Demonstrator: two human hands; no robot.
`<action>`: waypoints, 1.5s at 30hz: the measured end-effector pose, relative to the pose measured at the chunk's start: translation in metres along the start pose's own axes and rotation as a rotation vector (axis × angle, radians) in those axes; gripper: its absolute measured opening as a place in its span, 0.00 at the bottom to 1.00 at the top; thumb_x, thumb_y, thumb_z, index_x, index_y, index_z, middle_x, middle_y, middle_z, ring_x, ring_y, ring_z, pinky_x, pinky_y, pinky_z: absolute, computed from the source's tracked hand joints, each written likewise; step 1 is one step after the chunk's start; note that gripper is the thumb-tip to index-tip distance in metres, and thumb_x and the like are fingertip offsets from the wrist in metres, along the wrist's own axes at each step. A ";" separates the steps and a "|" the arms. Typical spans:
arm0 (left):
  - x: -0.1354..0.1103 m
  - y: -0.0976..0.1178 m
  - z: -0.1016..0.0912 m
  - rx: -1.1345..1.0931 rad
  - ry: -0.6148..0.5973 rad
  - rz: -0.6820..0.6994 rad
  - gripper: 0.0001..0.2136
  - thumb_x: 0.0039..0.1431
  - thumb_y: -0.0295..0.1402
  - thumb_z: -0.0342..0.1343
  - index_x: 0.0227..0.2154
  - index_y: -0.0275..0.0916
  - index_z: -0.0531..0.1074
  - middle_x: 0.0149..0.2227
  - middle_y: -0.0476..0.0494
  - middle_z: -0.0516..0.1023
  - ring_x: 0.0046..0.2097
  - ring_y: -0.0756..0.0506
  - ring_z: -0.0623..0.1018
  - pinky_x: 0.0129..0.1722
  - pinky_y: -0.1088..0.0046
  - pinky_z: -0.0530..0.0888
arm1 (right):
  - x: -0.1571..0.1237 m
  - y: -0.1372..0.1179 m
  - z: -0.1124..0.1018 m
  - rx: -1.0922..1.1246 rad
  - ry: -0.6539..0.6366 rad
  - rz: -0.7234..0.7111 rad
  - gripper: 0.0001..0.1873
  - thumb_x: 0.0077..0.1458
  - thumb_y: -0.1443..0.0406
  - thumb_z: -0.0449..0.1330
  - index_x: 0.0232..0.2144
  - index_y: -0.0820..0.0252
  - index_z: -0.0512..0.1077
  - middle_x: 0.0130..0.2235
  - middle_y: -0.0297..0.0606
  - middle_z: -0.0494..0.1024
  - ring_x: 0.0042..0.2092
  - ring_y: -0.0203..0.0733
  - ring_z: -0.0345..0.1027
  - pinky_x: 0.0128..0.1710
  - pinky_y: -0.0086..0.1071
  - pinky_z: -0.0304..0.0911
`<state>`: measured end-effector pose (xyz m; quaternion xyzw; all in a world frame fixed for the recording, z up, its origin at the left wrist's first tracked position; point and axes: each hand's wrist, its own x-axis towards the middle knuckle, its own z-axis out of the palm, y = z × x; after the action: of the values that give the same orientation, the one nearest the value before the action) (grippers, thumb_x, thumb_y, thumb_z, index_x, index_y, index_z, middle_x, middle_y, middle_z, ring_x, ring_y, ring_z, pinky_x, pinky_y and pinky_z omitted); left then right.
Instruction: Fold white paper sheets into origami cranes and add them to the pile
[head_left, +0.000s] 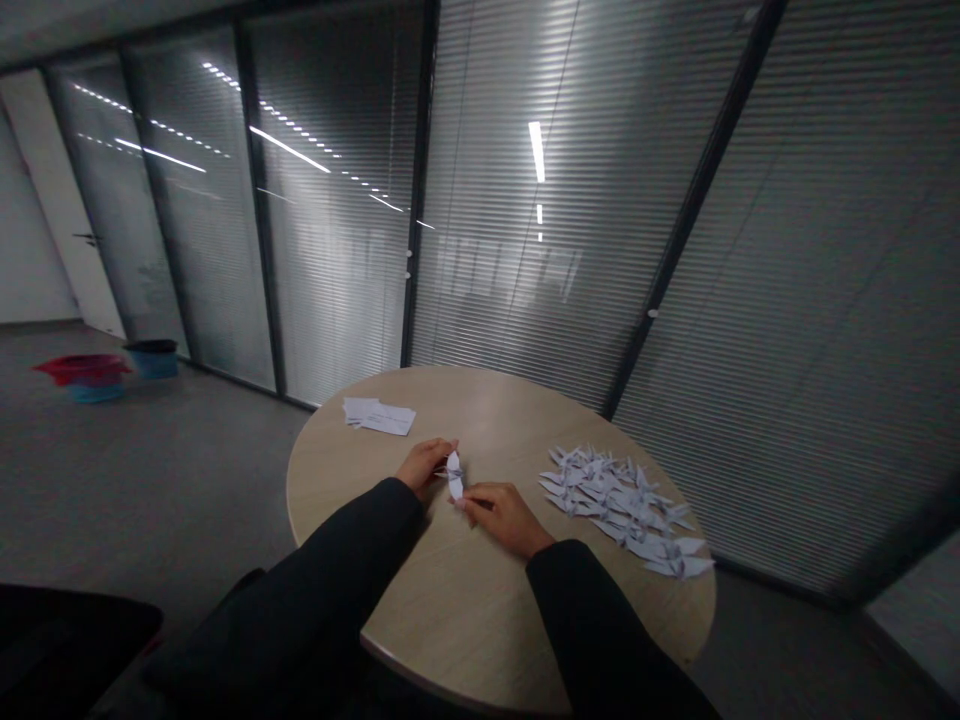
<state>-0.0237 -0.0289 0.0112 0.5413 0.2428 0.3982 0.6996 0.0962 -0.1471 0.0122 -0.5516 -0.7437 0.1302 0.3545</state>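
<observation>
A small white folded paper crane (pixel 454 476) is held between my two hands above the middle of the round table. My left hand (pixel 426 466) pinches its far end, with the fingertips near the upper tip. At the near end, the thumb and fingers of my right hand (pixel 501 512) close on the lower tip. Many similar folded paper cranes (pixel 615 500) lie in rows on the table's right side. Some flat white paper sheets (pixel 384 418) rest in a loose stack beyond my left hand.
The round wooden table (pixel 495 400) stands close to a glass partition with blinds (pixel 525 300). On the floor at the left are a blue bin with a red liner (pixel 88 376) and a blue bin with a black liner (pixel 154 360). A dark chair (pixel 67 640) is at the lower left.
</observation>
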 end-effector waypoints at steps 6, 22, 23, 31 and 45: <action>0.001 -0.001 -0.002 -0.029 -0.034 -0.019 0.18 0.37 0.44 0.64 0.16 0.35 0.64 0.17 0.52 0.63 0.20 0.54 0.62 0.22 0.75 0.55 | -0.001 -0.002 -0.001 0.058 -0.002 -0.003 0.16 0.58 0.60 0.54 0.25 0.63 0.75 0.23 0.34 0.73 0.26 0.33 0.65 0.28 0.25 0.57; 0.002 0.000 -0.002 -0.037 -0.030 -0.020 0.18 0.36 0.43 0.64 0.16 0.36 0.64 0.17 0.52 0.63 0.19 0.54 0.61 0.22 0.75 0.55 | 0.000 -0.003 -0.002 0.040 -0.021 0.014 0.17 0.58 0.60 0.53 0.24 0.62 0.74 0.22 0.33 0.71 0.26 0.33 0.63 0.28 0.25 0.56; 0.002 0.000 -0.002 -0.042 -0.036 -0.021 0.17 0.37 0.43 0.64 0.16 0.35 0.64 0.17 0.52 0.63 0.19 0.54 0.62 0.22 0.75 0.55 | 0.000 -0.003 -0.002 0.039 -0.022 0.014 0.17 0.58 0.60 0.53 0.24 0.62 0.74 0.22 0.33 0.71 0.26 0.33 0.63 0.28 0.25 0.56; 0.001 0.000 -0.001 -0.042 -0.019 -0.039 0.17 0.36 0.43 0.65 0.17 0.36 0.66 0.18 0.50 0.66 0.21 0.53 0.64 0.22 0.75 0.58 | 0.000 0.000 0.000 -0.022 -0.029 0.031 0.18 0.58 0.59 0.53 0.21 0.62 0.73 0.22 0.33 0.71 0.25 0.33 0.63 0.27 0.25 0.55; -0.003 0.007 0.002 0.004 -0.063 -0.062 0.16 0.38 0.43 0.64 0.17 0.35 0.68 0.18 0.49 0.68 0.21 0.53 0.65 0.23 0.75 0.58 | 0.000 0.001 0.001 -0.080 -0.063 0.035 0.20 0.58 0.58 0.53 0.19 0.62 0.70 0.20 0.32 0.71 0.24 0.32 0.61 0.26 0.26 0.52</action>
<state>-0.0261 -0.0316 0.0179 0.5473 0.2382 0.3588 0.7177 0.0962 -0.1459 0.0105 -0.5737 -0.7494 0.1238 0.3064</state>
